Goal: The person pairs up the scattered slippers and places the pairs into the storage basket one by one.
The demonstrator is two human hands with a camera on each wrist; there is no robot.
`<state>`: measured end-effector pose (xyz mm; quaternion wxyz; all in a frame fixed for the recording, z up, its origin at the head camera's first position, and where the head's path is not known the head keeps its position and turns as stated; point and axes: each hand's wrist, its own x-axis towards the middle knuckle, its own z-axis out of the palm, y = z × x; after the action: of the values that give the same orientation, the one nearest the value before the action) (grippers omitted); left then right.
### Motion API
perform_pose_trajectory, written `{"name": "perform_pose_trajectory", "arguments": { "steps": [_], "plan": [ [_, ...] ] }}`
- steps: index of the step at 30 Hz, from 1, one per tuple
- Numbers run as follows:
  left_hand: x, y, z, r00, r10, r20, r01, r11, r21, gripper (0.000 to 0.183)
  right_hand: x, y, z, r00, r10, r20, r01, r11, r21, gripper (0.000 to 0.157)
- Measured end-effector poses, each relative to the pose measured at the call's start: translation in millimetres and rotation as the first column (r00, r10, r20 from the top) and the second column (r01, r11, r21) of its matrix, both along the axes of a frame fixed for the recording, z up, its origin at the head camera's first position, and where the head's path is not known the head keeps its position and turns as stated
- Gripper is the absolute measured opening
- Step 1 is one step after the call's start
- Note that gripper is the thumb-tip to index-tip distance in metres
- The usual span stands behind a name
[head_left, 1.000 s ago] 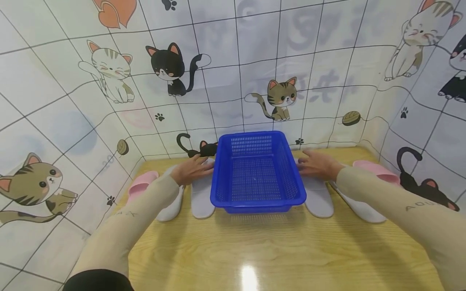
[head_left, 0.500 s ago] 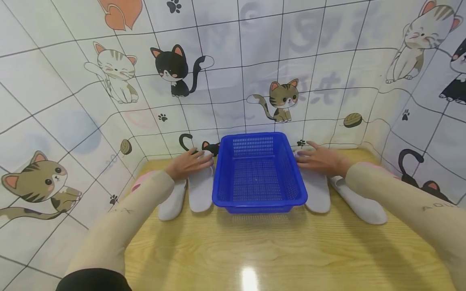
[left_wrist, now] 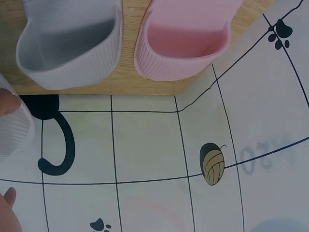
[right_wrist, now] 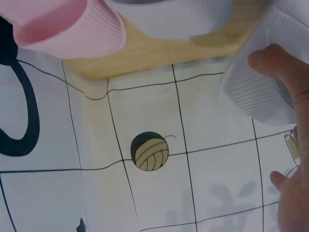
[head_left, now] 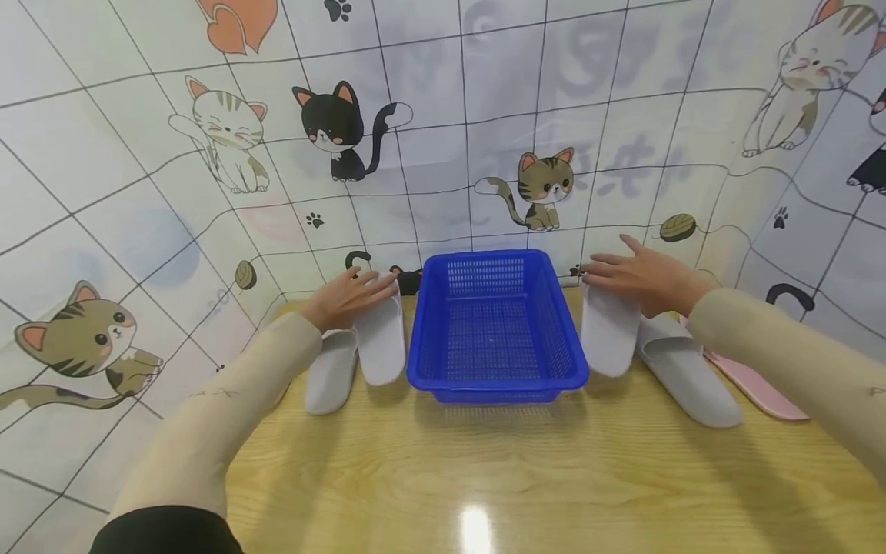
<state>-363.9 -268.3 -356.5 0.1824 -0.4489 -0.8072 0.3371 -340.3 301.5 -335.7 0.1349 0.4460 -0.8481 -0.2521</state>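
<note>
My left hand (head_left: 349,298) grips a pale grey slipper (head_left: 381,350) by its front end, left of a blue plastic basket (head_left: 498,383). In the left wrist view my thumb lies over that slipper's ribbed toe. To the basket's right, my right hand (head_left: 644,277) holds a matching slipper (head_left: 609,335), raised off the table, its sole end toward me. The right wrist view shows my thumb (right_wrist: 273,58) pressed on its ribbed upper. A grey slipper (head_left: 332,381) lies left of the left-hand one, another grey slipper (head_left: 688,377) beside the right-hand one.
A pink slipper (head_left: 757,388) lies at the far right, partly under my forearm. Another pink slipper (left_wrist: 188,60) lies at the far left, mostly hidden in the head view. A cat-print wall covering (head_left: 436,177) rises behind the wooden table (head_left: 415,477).
Both hands have moved outward, away from the basket, and up. The two slippers in them have come up off the table, the right one more clearly. The basket stays in place.
</note>
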Motion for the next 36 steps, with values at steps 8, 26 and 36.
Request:
{"name": "perform_pose_trajectory", "arguments": {
  "steps": [8, 26, 36],
  "plan": [
    [-1.1, -10.3, 14.0, 0.998, 0.05, 0.039, -0.052, 0.997, 0.049, 0.094, 6.8, 2.9, 18.7, 0.994, -0.074, 0.082, 0.079, 0.995, -0.054, 0.101],
    [1.7, -14.7, 52.6, 0.944, 0.221, 0.246, -0.278, 0.934, 0.225, 0.115, 9.2, 14.1, 60.4, 0.979, -0.163, 0.121, 0.186, 0.958, -0.22, 0.099],
    [-0.4, -4.2, 58.4, 0.892, 0.284, 0.351, -0.403, 0.851, 0.337, 0.112, 15.7, 5.0, 70.4, 0.964, -0.194, 0.184, 0.246, 0.912, -0.328, 0.102]
  ]
}}
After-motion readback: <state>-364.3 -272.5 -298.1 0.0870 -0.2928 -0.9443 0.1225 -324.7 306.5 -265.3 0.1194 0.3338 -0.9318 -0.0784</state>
